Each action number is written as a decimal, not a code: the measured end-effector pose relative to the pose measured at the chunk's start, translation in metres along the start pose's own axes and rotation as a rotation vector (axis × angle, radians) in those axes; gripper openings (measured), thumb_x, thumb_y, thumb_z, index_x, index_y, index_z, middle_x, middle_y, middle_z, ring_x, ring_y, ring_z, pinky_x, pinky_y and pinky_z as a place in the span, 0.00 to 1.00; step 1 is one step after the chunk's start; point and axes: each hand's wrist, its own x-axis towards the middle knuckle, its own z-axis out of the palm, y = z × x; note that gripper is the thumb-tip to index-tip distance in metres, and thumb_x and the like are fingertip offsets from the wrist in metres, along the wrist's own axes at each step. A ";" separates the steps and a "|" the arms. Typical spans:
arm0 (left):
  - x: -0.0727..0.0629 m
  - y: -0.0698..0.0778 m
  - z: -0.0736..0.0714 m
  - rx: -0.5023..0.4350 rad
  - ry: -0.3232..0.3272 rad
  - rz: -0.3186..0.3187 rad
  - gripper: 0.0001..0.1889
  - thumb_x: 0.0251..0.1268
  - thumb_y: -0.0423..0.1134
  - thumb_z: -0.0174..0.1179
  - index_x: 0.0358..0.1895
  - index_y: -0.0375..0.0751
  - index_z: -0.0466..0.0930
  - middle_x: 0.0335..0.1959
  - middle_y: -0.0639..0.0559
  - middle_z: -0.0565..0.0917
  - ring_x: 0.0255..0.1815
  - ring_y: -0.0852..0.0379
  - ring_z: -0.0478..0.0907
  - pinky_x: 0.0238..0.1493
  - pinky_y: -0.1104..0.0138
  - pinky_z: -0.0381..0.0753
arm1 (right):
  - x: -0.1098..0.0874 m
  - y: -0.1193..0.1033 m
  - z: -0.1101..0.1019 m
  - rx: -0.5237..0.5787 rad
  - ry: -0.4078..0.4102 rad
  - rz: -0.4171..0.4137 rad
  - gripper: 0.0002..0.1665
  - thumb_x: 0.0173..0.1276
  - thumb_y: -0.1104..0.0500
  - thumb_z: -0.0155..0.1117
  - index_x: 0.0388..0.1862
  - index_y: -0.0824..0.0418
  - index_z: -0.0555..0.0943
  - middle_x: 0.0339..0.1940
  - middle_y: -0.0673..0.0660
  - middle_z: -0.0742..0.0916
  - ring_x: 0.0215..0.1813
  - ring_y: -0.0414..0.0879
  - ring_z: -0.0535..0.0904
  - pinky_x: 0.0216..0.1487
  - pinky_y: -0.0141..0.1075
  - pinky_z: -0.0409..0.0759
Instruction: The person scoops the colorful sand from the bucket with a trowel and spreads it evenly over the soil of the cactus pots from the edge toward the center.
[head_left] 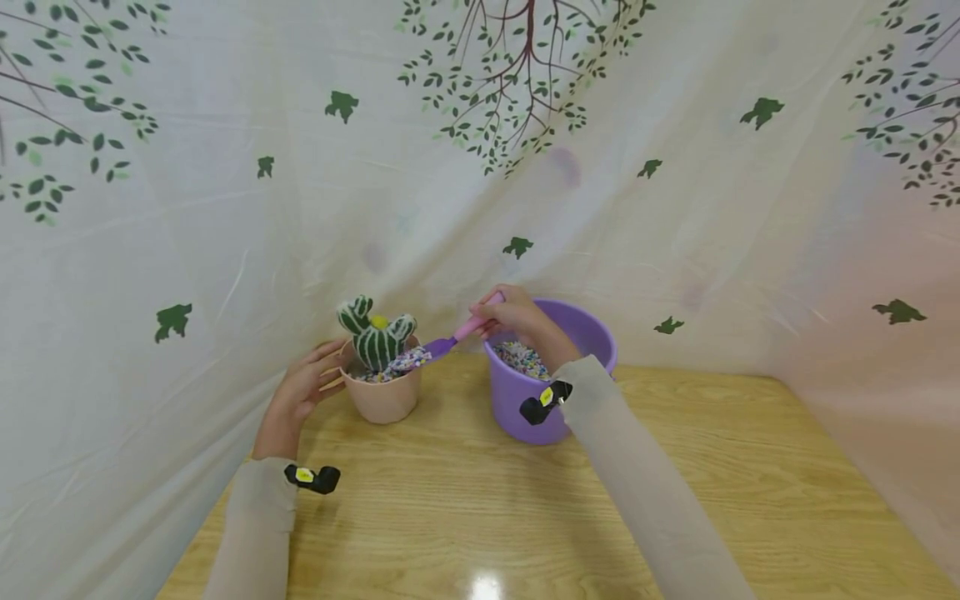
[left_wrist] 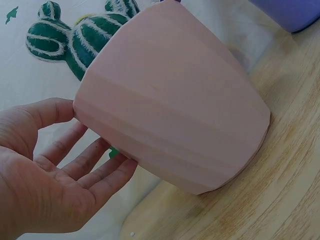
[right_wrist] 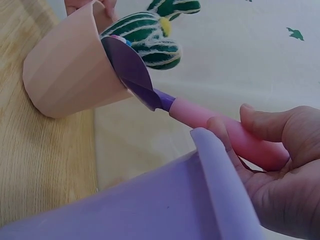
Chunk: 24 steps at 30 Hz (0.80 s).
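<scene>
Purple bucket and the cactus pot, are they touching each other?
Apart. The head view shows it: a bare strip of wooden table lies between the purple bucket and the cactus pot.

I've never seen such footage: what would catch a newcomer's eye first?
Probably the green cactus in its pink pot, left of the purple bucket in the head view. The right hand holds a trowel at the pot's rim; the left hand touches the pot's side.
</scene>
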 end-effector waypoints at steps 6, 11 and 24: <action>0.001 -0.001 0.000 0.003 -0.006 -0.003 0.33 0.82 0.41 0.50 0.83 0.43 0.50 0.59 0.68 0.73 0.62 0.61 0.73 0.54 0.72 0.78 | -0.001 -0.001 0.001 -0.001 -0.003 -0.003 0.06 0.73 0.69 0.61 0.44 0.70 0.73 0.23 0.57 0.88 0.23 0.45 0.84 0.30 0.33 0.87; 0.000 0.000 0.001 0.009 -0.006 -0.001 0.33 0.81 0.42 0.51 0.83 0.43 0.51 0.61 0.67 0.73 0.65 0.59 0.72 0.58 0.69 0.77 | -0.002 -0.002 0.001 -0.012 -0.002 -0.010 0.08 0.73 0.69 0.62 0.45 0.70 0.73 0.22 0.56 0.88 0.24 0.45 0.84 0.31 0.34 0.87; -0.003 0.001 0.003 0.011 0.005 0.008 0.34 0.80 0.44 0.53 0.82 0.42 0.52 0.59 0.67 0.74 0.65 0.58 0.72 0.52 0.74 0.80 | 0.000 0.000 0.008 -0.015 -0.030 -0.010 0.08 0.73 0.68 0.62 0.46 0.71 0.74 0.24 0.56 0.89 0.25 0.45 0.85 0.32 0.34 0.88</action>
